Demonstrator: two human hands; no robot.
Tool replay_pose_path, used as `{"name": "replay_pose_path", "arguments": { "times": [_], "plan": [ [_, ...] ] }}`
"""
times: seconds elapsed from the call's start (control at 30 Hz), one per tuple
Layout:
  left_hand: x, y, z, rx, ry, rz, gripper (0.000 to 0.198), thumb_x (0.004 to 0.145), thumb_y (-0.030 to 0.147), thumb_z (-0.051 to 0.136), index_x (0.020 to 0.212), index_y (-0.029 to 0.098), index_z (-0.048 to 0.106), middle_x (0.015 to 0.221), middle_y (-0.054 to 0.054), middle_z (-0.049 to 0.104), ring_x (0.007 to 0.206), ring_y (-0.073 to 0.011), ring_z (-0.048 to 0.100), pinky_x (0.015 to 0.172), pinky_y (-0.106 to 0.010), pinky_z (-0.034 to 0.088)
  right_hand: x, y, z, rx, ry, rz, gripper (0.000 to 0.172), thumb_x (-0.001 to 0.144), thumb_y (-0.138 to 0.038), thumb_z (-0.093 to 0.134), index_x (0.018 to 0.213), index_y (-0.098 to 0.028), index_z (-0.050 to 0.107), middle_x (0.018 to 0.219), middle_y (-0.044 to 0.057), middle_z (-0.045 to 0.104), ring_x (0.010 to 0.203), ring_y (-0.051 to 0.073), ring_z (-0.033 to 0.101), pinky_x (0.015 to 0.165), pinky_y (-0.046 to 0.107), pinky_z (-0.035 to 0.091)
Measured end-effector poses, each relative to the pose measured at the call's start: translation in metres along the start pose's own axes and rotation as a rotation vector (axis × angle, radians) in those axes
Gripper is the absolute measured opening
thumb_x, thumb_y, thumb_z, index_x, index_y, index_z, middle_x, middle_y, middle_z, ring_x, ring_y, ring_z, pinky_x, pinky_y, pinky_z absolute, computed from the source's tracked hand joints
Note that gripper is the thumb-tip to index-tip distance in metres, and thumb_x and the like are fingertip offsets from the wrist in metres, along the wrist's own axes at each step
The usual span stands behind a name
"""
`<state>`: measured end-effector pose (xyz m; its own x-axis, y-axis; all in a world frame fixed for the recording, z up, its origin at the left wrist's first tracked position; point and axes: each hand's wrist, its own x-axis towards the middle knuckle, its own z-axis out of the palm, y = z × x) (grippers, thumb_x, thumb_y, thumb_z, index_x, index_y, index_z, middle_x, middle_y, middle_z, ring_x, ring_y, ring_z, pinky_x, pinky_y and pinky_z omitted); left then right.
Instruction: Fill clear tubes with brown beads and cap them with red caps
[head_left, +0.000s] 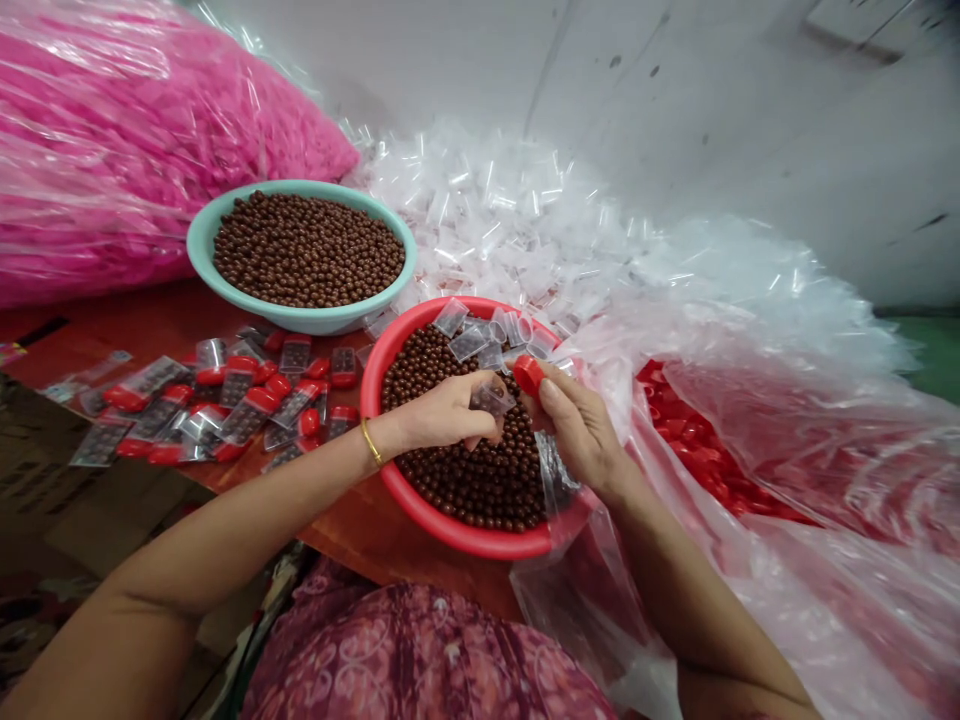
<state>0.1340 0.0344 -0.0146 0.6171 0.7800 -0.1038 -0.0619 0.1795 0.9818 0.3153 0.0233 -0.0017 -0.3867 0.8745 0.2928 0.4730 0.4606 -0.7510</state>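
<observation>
Head view. Bare left hand (442,412), thin gold bangle (370,442) at the wrist, is clenched in a pinch on a small clear plastic bag (493,400). Right hand (577,430) grasps a short red plastic cap (528,375) between thumb and fingers; cap lies just beside the bag. Both hands are held over a round red plastic basin (373,400) heaped with glossy brown spherical balls (465,470); loose clear bags rest along its far side. Beyond stands a turquoise plastic basin (300,320) of similar balls. On the reddish wooden table top (165,320), left, lie flat clear packets of dark balls with red caps (202,400). Right, a clear plastic sack of red caps (697,430); behind, a heap of clear bags (480,220).
</observation>
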Motion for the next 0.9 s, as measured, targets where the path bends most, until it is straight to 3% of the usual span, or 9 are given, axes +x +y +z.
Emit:
{"name": "replay_pose_path", "arguments": {
  "times": [0.2, 0.27, 0.43, 0.57, 0.63, 0.77, 0.83, 0.9],
  "plan": [
    [-0.002, 0.007, 0.002, 0.126, -0.027, -0.07, 0.004, 0.064, 0.011, 0.052, 0.064, 0.012, 0.056, 0.047, 0.006, 0.052, 0.037, -0.0035, 0.04, 0.038, -0.016, 0.03, -0.003, 0.0, 0.003, -0.211, -0.013, -0.199, 0.033, 0.094, -0.028, 0.044, 0.121, -0.021, 0.061, 0.097, 0.006, 0.071, 0.084, 0.015, 0.067, 0.073, 0.027, 0.053],
    [-0.003, 0.008, 0.003, 0.161, -0.02, -0.113, 0.009, 0.065, 0.012, 0.051, 0.056, 0.013, 0.053, 0.043, 0.005, 0.05, 0.035, -0.0036, 0.039, 0.037, -0.016, 0.029, -0.006, 0.001, 0.004, -0.278, 0.001, -0.25, 0.034, 0.094, -0.025, 0.043, 0.124, -0.021, 0.059, 0.094, 0.006, 0.071, 0.08, 0.014, 0.066, 0.069, 0.025, 0.053],
    [-0.004, 0.005, 0.003, 0.17, -0.018, -0.18, 0.01, 0.063, 0.012, 0.051, 0.056, 0.017, 0.046, 0.037, 0.008, 0.045, 0.032, -0.0053, 0.038, 0.033, -0.016, 0.029, -0.011, 0.002, 0.002, -0.51, -0.046, -0.438, 0.043, 0.092, -0.019, 0.045, 0.135, -0.018, 0.049, 0.07, 0.002, 0.062, 0.055, 0.011, 0.055, 0.049, 0.022, 0.043],
    [-0.004, 0.003, 0.001, 0.231, -0.09, -0.194, 0.009, 0.057, 0.009, 0.048, 0.053, 0.017, 0.046, 0.034, 0.008, 0.043, 0.03, -0.0054, 0.035, 0.03, -0.016, 0.024, -0.013, 0.001, 0.003, -0.548, -0.08, -0.58, 0.056, 0.09, -0.013, 0.045, 0.145, -0.015, 0.032, 0.07, 0.004, 0.065, 0.054, 0.014, 0.056, 0.047, 0.023, 0.041],
    [-0.002, 0.003, -0.001, 0.249, -0.111, -0.198, 0.011, 0.055, 0.01, 0.047, 0.048, 0.018, 0.044, 0.033, 0.007, 0.042, 0.029, -0.0057, 0.034, 0.029, -0.016, 0.022, -0.013, -0.001, 0.003, -0.539, -0.082, -0.607, 0.057, 0.09, -0.012, 0.044, 0.145, -0.013, 0.031, 0.073, 0.005, 0.067, 0.056, 0.014, 0.058, 0.048, 0.024, 0.042],
    [0.002, 0.005, -0.002, 0.222, -0.152, -0.156, 0.013, 0.054, 0.012, 0.045, 0.043, 0.017, 0.043, 0.032, 0.006, 0.04, 0.029, -0.0054, 0.032, 0.031, -0.018, 0.022, -0.009, -0.006, 0.001, -0.461, -0.023, -0.542, 0.036, 0.092, -0.019, 0.043, 0.125, -0.013, 0.058, 0.067, 0.005, 0.066, 0.051, 0.012, 0.056, 0.047, 0.024, 0.04],
    [0.003, 0.006, -0.001, 0.218, -0.175, -0.126, 0.013, 0.053, 0.012, 0.045, 0.041, 0.017, 0.043, 0.033, 0.006, 0.041, 0.031, -0.0053, 0.033, 0.033, -0.018, 0.024, -0.004, -0.007, 0.003, -0.34, 0.056, -0.398, 0.032, 0.094, -0.027, 0.041, 0.103, -0.014, 0.069, 0.055, 0.001, 0.057, 0.044, 0.01, 0.049, 0.045, 0.023, 0.037],
    [0.003, 0.008, 0.003, 0.251, -0.192, -0.108, 0.014, 0.055, 0.011, 0.048, 0.042, 0.017, 0.043, 0.035, 0.005, 0.044, 0.034, -0.0057, 0.038, 0.037, -0.018, 0.028, 0.002, -0.006, 0.008, -0.145, 0.147, -0.191, 0.042, 0.096, -0.038, 0.035, 0.088, -0.016, 0.07, 0.049, -0.002, 0.048, 0.042, 0.009, 0.044, 0.045, 0.023, 0.037]
  ]
}}
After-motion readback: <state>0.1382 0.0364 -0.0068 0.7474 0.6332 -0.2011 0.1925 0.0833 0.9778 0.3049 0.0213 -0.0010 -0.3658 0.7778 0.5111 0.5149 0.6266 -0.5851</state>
